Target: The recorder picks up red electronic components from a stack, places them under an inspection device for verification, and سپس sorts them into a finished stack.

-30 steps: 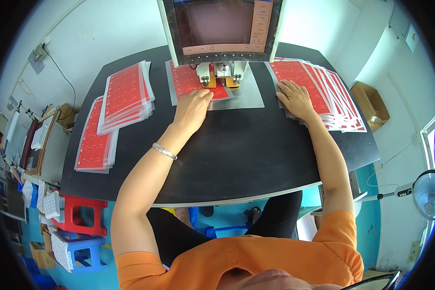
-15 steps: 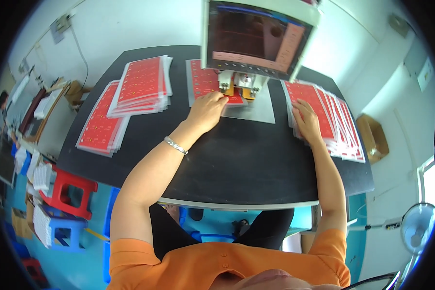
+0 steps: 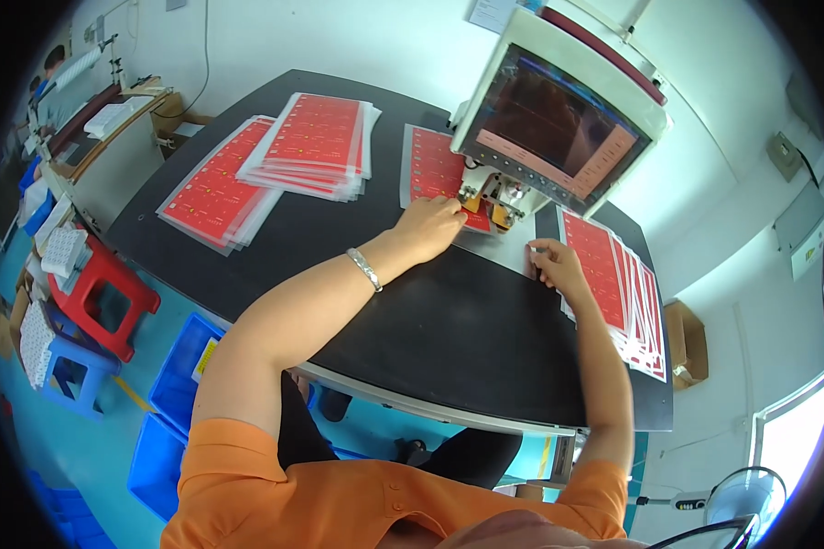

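My left hand [image 3: 430,229] rests at the near edge of a red printed sheet [image 3: 435,165] with clear margins, its fingers closed on that edge. Part of the sheet lies under the head of a bench machine [image 3: 499,197] with a screen [image 3: 558,114]. My right hand [image 3: 557,265] is just left of a fanned stack of red sheets [image 3: 604,274], at the right end of the light metal plate [image 3: 504,249]. Its fingers are curled in toward the thumb; whatever they hold, if anything, is too small to make out.
Two overlapping piles of red sheets, an upper pile [image 3: 311,137] and a lower pile [image 3: 215,197], lie on the left of the black table [image 3: 430,339]. Red [image 3: 110,293] and blue [image 3: 73,366] stools stand at left, with blue bins [image 3: 178,366] nearer. A cardboard box [image 3: 687,343] is beyond the right edge.
My right hand has come off the right stack toward the machine, and its fingers have curled. My left hand stays at the sheet. The whole view has turned.
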Demonstrator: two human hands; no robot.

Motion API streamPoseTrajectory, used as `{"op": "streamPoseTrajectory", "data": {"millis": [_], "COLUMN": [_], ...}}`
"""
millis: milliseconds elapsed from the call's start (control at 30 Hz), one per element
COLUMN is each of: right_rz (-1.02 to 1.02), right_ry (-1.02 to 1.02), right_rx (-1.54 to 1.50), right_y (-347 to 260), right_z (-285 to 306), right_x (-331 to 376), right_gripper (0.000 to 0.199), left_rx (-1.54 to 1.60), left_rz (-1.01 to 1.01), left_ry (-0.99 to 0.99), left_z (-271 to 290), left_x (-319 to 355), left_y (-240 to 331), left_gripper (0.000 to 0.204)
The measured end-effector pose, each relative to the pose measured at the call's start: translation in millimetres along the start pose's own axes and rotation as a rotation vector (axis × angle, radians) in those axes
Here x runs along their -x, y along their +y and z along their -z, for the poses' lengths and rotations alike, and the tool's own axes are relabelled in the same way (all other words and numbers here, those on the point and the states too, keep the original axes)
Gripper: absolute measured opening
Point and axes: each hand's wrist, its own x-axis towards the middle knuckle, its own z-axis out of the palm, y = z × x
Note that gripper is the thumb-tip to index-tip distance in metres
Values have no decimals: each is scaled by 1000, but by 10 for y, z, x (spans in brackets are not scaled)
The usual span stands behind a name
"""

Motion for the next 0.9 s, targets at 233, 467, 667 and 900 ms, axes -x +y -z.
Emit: {"op": "streamPoseTrajectory", "data": {"millis": [233, 467, 667, 900], "right_rz": [219, 193, 155, 155], "right_ry": [223, 229, 192, 210], "right_rx": [12, 1, -74, -49], "right_y": [198, 181, 240, 184], "right_z": [-202, -194, -166, -187], "right_x": [-20, 19, -5, 26], "right_gripper": [18, 19, 19, 19], "left_rx": [17, 12, -17, 0], "left_rz": [26, 27, 81, 44], "left_ry": [-9, 21, -3, 2], "left_z": [58, 7, 28, 14], "left_x": [-30, -23, -60, -11], "left_y": [-12, -8, 3, -12], "left_gripper": [25, 27, 27, 28]}}
